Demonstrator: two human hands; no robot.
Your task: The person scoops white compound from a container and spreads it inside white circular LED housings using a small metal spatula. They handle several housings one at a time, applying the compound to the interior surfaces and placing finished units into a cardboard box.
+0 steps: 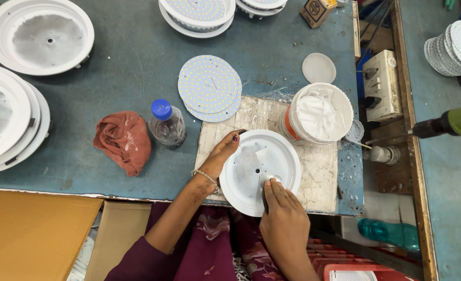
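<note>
A round white lamp housing (272,156) lies on a paste-smeared board (319,171) at the table's near edge. My left hand (221,156) holds its left rim, thumb on the edge. My right hand (281,208) grips a small spreader (266,183) whose tip rests inside the housing, where white paste is smeared. An open tub of white paste (321,112) stands just beyond the housing, to its right.
Round LED boards (209,86) lie stacked behind the board. A plastic bottle with a blue cap (166,122) and a reddish rag (123,140) sit to the left. More white housings (39,36) are stacked at far left and top. A switch box (382,86) sits right.
</note>
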